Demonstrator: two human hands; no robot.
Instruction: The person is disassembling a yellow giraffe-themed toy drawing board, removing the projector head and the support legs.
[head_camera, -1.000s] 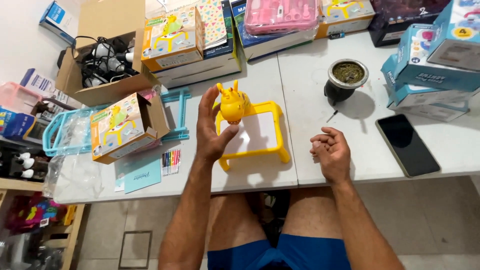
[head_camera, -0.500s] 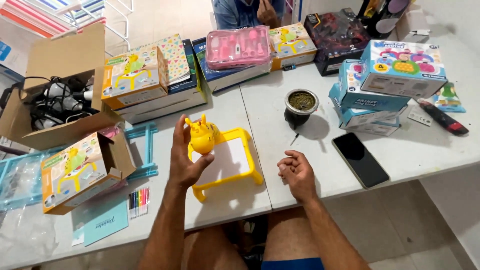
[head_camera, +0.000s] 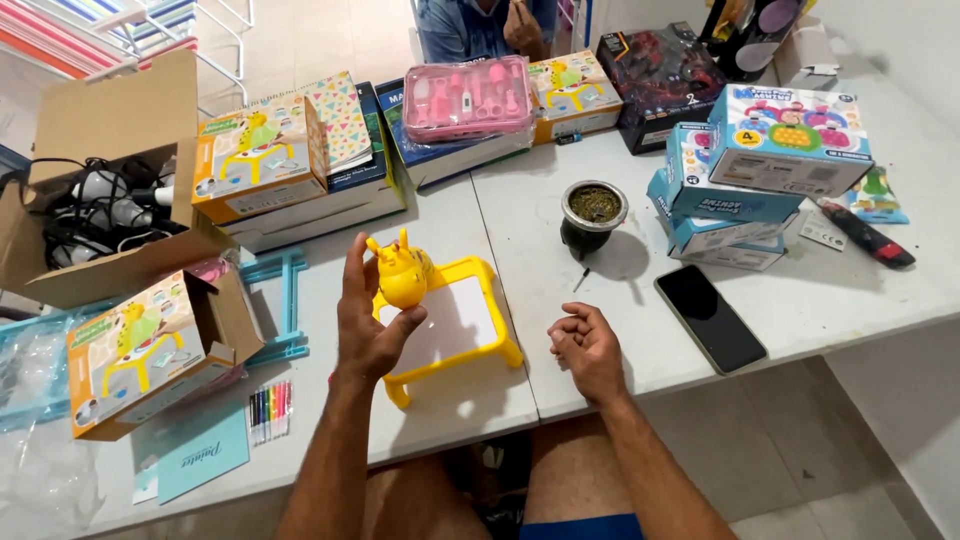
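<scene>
My left hand (head_camera: 366, 322) holds a small yellow toy figure with ears (head_camera: 401, 274) upright between thumb and fingers, just above the left end of a yellow-framed toy drawing table with a white top (head_camera: 468, 330). My right hand (head_camera: 588, 346) rests on the white table (head_camera: 850, 290) to the right of that drawing table, fingers curled into a loose fist with nothing in it.
A dark cup of green herb (head_camera: 593, 215) and a black phone (head_camera: 711, 318) lie to the right. Toy boxes (head_camera: 762, 165), a pink case (head_camera: 467, 97), an open toy carton (head_camera: 150, 350), colour markers (head_camera: 271, 408) and a cardboard box of cables (head_camera: 100, 200) surround. Another person (head_camera: 490, 25) sits across.
The view has tilted up and left, so the far side of the table shows. My left hand still holds the yellow figure; my right hand stays curled on the table.
</scene>
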